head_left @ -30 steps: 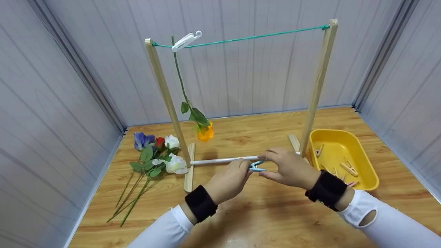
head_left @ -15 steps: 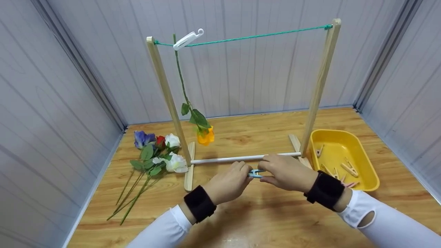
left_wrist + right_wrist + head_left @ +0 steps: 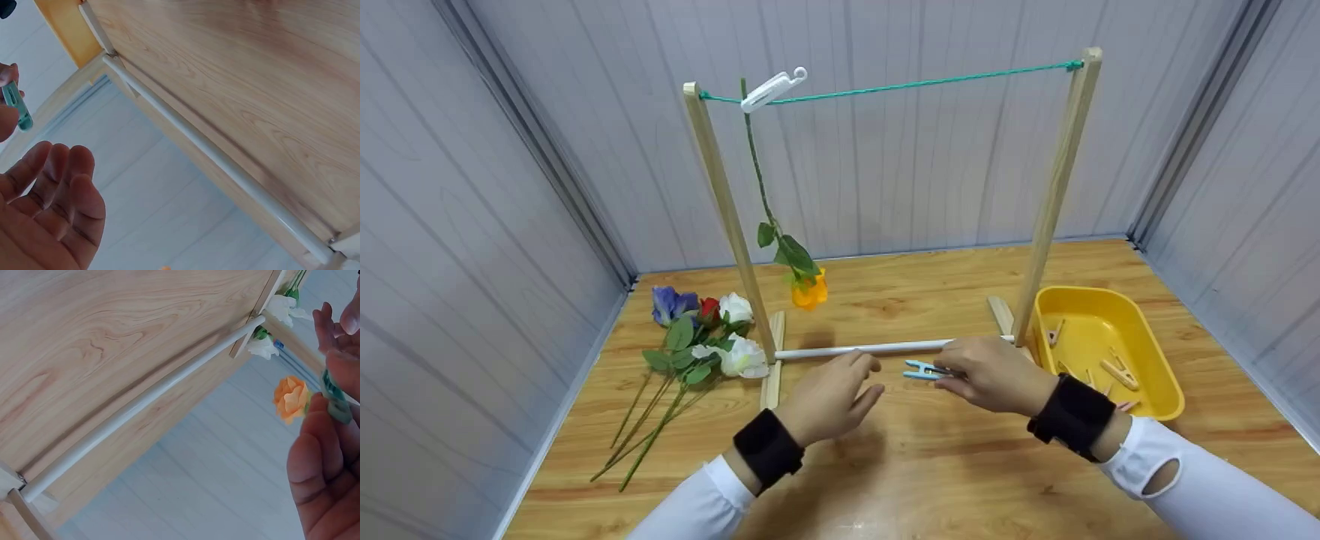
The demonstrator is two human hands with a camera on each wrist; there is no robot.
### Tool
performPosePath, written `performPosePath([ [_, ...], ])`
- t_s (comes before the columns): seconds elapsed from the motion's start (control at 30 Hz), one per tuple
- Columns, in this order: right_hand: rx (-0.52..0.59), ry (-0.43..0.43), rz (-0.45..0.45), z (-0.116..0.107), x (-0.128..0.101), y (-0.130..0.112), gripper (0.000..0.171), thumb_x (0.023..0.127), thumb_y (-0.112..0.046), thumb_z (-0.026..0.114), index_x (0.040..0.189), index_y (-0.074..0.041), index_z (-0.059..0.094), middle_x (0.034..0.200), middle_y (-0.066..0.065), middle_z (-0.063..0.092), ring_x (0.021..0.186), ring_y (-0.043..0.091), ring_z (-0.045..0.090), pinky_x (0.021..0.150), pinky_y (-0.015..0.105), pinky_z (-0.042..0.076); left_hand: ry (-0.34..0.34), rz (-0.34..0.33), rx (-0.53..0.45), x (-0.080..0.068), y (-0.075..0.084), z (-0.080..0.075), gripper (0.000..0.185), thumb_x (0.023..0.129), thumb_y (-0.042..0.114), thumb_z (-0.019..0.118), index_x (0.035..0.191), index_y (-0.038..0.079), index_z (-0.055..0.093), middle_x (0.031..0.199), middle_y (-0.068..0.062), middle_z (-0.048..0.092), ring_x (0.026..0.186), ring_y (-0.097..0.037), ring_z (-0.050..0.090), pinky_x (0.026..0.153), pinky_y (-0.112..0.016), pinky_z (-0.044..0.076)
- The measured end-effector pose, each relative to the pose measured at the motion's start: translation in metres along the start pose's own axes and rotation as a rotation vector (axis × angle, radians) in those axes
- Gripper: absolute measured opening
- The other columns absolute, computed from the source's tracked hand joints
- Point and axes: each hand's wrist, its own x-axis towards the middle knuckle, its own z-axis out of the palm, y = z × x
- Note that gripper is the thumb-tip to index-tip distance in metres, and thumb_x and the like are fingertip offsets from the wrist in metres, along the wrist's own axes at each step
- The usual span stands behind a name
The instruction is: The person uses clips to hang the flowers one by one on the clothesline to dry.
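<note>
- I'm pinching the blue peg (image 3: 924,369) in my right hand (image 3: 996,373), centre of the head frame, just in front of the white rod (image 3: 859,348).
- Peg's long axis is lying roughly level, tips pointing frame-left toward my left hand (image 3: 826,397).
- Left hand is hanging loose, holding nothing, just beside the peg, not touching.
- Peg: smooth plastic, forked end. Rack: bare wood posts, green cord (image 3: 922,81) across the top.

Right hand (image 3: 994,373) pinching a blue clothespin (image 3: 924,369) beside the open, empty left hand (image 3: 829,397), above a wooden table (image 3: 930,480).
</note>
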Motion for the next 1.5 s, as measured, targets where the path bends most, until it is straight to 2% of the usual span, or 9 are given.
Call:
performPosePath([
  [0.3,0.07,0.056,0.009,0.0,-0.007,0.009,0.01,0.093,-0.003,0.083,0.092,-0.007,0.074,0.081,0.001,0.071,0.064,0.004,0.052,0.057,0.021,0.043,0.097,-0.072,-0.004,-0.028,-0.033,-0.022,0.017,0.109,0.024,0.066,0.114,0.008,0.07,0.103,-0.009,0.076,0.09,-0.025,0.076,0.075,-0.041,0.064],
  [0.4,0.071,0.059,0.013,0.001,-0.01,0.011,0.013,0.093,-0.003,0.083,0.089,-0.009,0.073,0.078,-0.001,0.069,0.064,0.003,0.051,0.058,0.02,0.042,0.124,-0.121,-0.008,-0.038,-0.045,-0.032,0.013,0.108,0.023,0.068,0.109,0.01,0.07,0.101,-0.007,0.077,0.088,-0.026,0.076,0.074,-0.041,0.064],
  [0.53,0.074,0.069,0.02,0.002,-0.015,0.013,0.016,0.092,-0.002,0.084,0.087,-0.01,0.071,0.076,-0.002,0.066,0.064,0.002,0.049,0.058,0.02,0.041,0.123,-0.203,0.001,-0.051,-0.06,-0.043,0.01,0.107,0.022,0.069,0.106,0.012,0.07,0.098,-0.005,0.075,0.083,-0.022,0.073,0.072,-0.041,0.062],
  [0.73,0.063,0.081,0.019,0.004,-0.019,0.013,0.015,0.09,-0.002,0.085,0.088,-0.01,0.073,0.074,-0.002,0.064,0.063,0.002,0.049,0.057,0.019,0.042,0.094,-0.308,-0.015,-0.073,-0.082,-0.052,0.011,0.108,0.022,0.069,0.1,0.015,0.072,0.092,-0.001,0.072,0.078,-0.012,0.064,0.069,-0.036,0.056],
  [0.9,0.069,0.083,0.032,0.005,-0.021,0.011,0.015,0.091,-0.003,0.085,0.087,-0.011,0.073,0.074,-0.003,0.063,0.064,0.0,0.048,0.056,0.018,0.041,0.057,-0.401,0.002,-0.091,-0.101,-0.058,0.013,0.107,0.021,0.069,0.097,0.014,0.072,0.09,-0.001,0.07,0.077,-0.011,0.061,0.067,-0.036,0.053],
  [1.07,0.074,0.09,0.035,0.007,-0.023,0.011,0.015,0.091,-0.003,0.085,0.086,-0.011,0.073,0.075,-0.003,0.063,0.064,0.0,0.048,0.056,0.018,0.041,-0.016,-0.481,0.081,-0.107,-0.124,-0.065,0.015,0.105,0.022,0.069,0.095,0.01,0.067,0.083,-0.003,0.065,0.072,-0.017,0.059,0.063,-0.041,0.051],
  [1.23,0.068,0.081,0.047,0.007,-0.024,0.01,0.014,0.091,-0.004,0.085,0.087,-0.012,0.074,0.076,-0.003,0.065,0.065,0.001,0.05,0.057,0.019,0.042,-0.088,-0.569,0.121,-0.122,-0.146,-0.063,0.024,0.103,0.025,0.072,0.099,0.002,0.065,0.081,-0.007,0.064,0.07,-0.023,0.062,0.064,-0.045,0.052],
  [1.4,0.064,0.085,0.044,0.008,-0.025,0.008,0.013,0.091,-0.005,0.085,0.088,-0.011,0.074,0.076,-0.003,0.066,0.065,0.001,0.051,0.056,0.019,0.042,-0.166,-0.659,0.123,-0.129,-0.157,-0.057,0.047,0.103,0.025,0.072,0.12,-0.017,0.06,0.091,-0.023,0.07,0.083,-0.041,0.072,0.075,-0.056,0.06],
  [1.5,0.057,0.088,0.039,0.009,-0.025,0.008,0.015,0.091,-0.005,0.085,0.087,-0.012,0.073,0.075,-0.004,0.064,0.064,0.0,0.048,0.056,0.017,0.04,-0.171,-0.689,0.14,-0.132,-0.162,-0.053,0.049,0.103,0.023,0.07,0.118,-0.021,0.059,0.093,-0.029,0.069,0.086,-0.047,0.073,0.077,-0.059,0.06],
])
